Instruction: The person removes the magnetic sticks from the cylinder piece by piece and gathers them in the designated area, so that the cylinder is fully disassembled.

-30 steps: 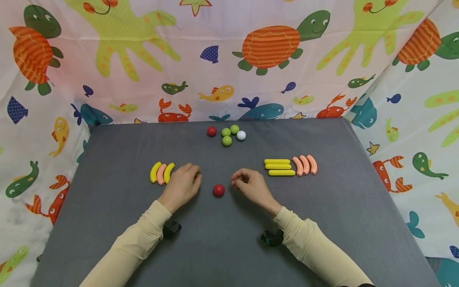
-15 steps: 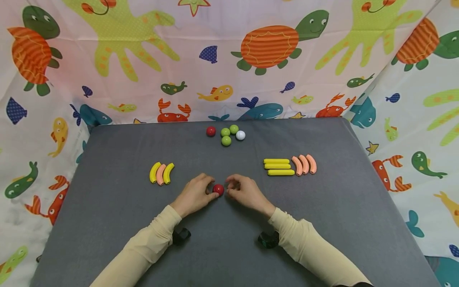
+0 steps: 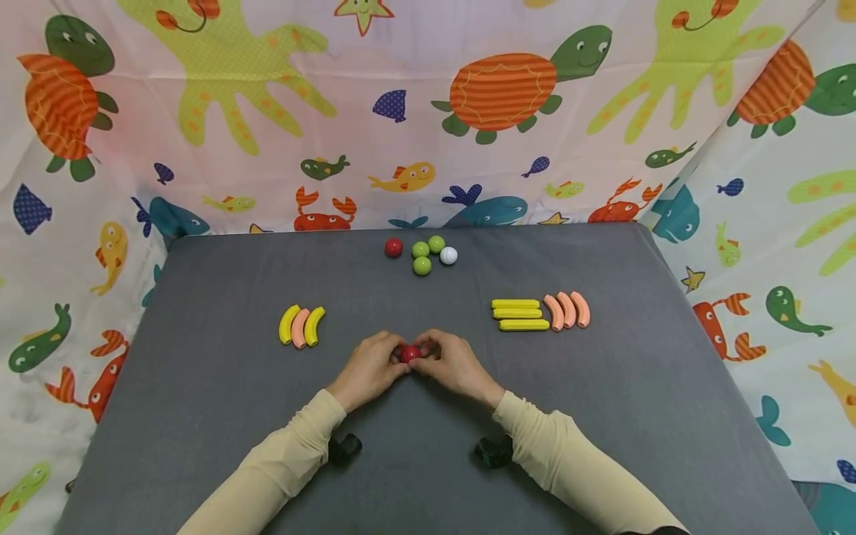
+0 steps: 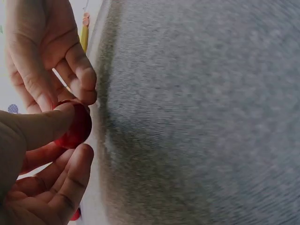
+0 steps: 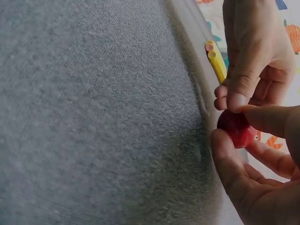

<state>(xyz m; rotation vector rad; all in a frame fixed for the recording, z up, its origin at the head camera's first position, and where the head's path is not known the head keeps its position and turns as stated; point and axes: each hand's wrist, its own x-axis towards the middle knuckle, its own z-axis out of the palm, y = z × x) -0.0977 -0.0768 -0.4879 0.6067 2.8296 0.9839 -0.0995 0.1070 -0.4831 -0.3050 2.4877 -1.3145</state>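
Note:
A glossy red ball (image 3: 410, 354) is between my two hands, near the middle of the grey table. My left hand (image 3: 366, 369) pinches it from the left, its thumb lying over the ball (image 4: 80, 126) in the left wrist view. From the other side my right hand (image 3: 460, 365) grips the same ball, thumb and fingers around it. In the right wrist view both hands meet at the ball (image 5: 236, 129). Whether it still touches the cloth cannot be told. Fingers cover part of its surface.
Left of the hands lie two yellow curved pieces (image 3: 288, 325) with a pink one (image 3: 301, 328) between them. On the right are three yellow sticks (image 3: 520, 313) and three pink curved pieces (image 3: 567, 310). Green balls (image 3: 421, 265), another red ball (image 3: 393, 247) and a white ball (image 3: 449, 255) sit at the back.
My left hand has moved right from beside the curved pieces to the red ball. My right hand has come left to it. Both now hold the ball, which stood untouched before.

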